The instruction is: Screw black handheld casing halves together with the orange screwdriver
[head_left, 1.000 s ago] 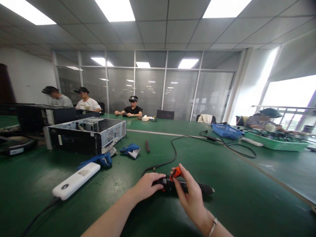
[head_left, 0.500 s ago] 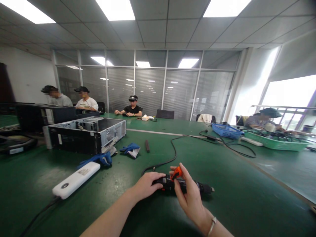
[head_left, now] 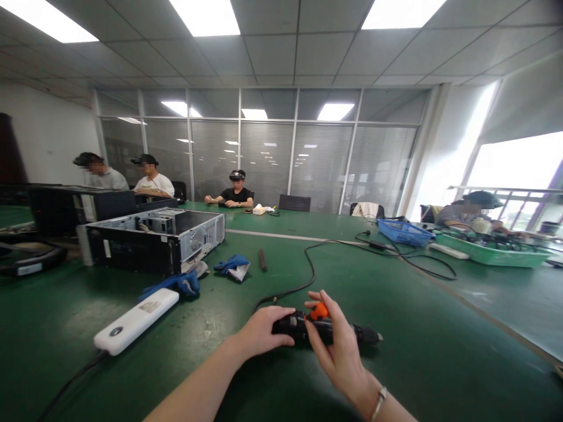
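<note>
A black corded power tool (head_left: pixel 352 334) lies on the green table (head_left: pixel 417 351), its metal tip pointing right. My left hand (head_left: pixel 259 331) is closed round the tool's rear end, where the black cable (head_left: pixel 308 269) leaves it. My right hand (head_left: pixel 336 346) pinches a small orange part (head_left: pixel 319 311) on top of the tool's body between thumb and fingers. A bracelet shows on my right wrist.
An open computer case (head_left: pixel 153 240) stands at the left, with blue gloves (head_left: pixel 231 265) and a white power strip (head_left: pixel 134 321) near it. A blue basket (head_left: pixel 404 233) and green tray (head_left: pixel 488 252) sit at the right. Several people sit round the table's far sides.
My right hand has lowered the orange part from a raised tilt down onto the tool's body. My left hand has held still on the tool.
</note>
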Available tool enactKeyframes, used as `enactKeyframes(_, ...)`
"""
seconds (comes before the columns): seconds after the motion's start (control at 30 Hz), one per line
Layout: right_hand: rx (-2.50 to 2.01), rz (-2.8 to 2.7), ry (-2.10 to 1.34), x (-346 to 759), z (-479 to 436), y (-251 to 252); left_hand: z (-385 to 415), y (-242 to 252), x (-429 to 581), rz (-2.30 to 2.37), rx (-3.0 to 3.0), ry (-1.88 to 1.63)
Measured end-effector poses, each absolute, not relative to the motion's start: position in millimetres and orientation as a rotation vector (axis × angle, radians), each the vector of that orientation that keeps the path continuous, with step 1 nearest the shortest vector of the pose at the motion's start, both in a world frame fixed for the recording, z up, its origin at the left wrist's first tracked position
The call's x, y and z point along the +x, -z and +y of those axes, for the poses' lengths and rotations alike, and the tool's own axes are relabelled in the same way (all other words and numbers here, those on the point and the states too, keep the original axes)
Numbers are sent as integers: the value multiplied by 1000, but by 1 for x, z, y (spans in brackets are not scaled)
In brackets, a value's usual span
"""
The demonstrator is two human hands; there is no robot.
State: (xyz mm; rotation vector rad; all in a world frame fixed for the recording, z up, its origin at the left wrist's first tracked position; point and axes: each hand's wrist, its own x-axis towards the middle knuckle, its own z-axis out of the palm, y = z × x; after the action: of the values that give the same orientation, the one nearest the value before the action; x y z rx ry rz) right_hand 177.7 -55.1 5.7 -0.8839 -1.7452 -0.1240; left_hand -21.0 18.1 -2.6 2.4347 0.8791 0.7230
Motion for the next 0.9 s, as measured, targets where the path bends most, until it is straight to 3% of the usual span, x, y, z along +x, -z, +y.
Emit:
enactKeyframes(0.6, -830, -1724, 206, 180, -52, -11, 21, 7, -21, 901, 2463, -724)
enactKeyframes(0.9, -873, -1740, 31, 182, -50, -9, 22, 7, -20, 855, 2475, -757)
